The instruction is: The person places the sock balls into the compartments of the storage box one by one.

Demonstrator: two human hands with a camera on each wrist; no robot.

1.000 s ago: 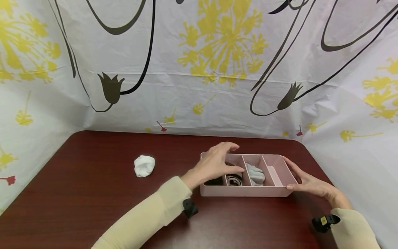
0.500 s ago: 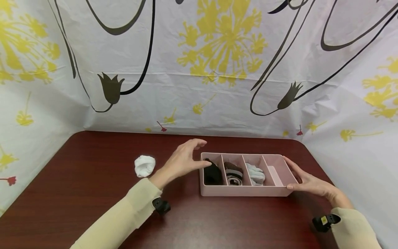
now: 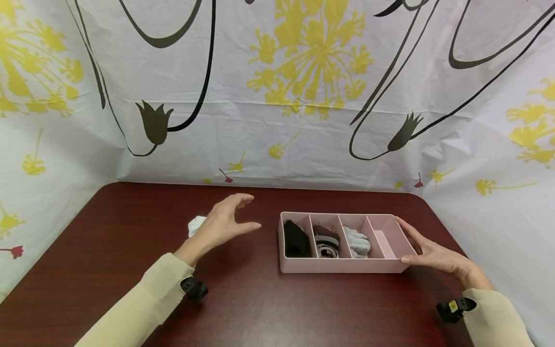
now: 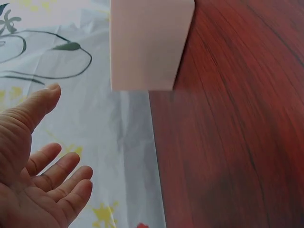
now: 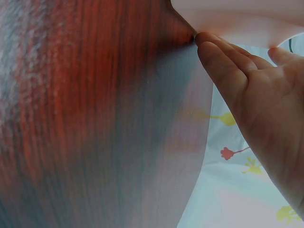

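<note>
My left hand (image 3: 221, 224) is raised over the table, thumb and fingers spread apart with nothing between them. It partly covers a white balled sock (image 3: 196, 225) in the head view. To its right stands a pink divided storage box (image 3: 338, 265), whose end wall shows in the left wrist view (image 4: 147, 47). From left to right its compartments hold a black sock (image 3: 297, 241), a brown and grey striped rolled sock (image 3: 326, 242) and a light grey sock (image 3: 357, 242). My right hand (image 3: 433, 254) holds the box's right end, thumb at the front corner and fingers at the far side.
The rightmost compartment shows its bare floor with a pale strip (image 3: 384, 245). A dark red wooden table (image 3: 303, 308) lies under everything. A white patterned sheet (image 3: 277, 164) hangs behind and along both sides of the table.
My left hand has moved left from over the box to near the white sock, uncovering the black and striped socks. My right hand stays at the box's right end.
</note>
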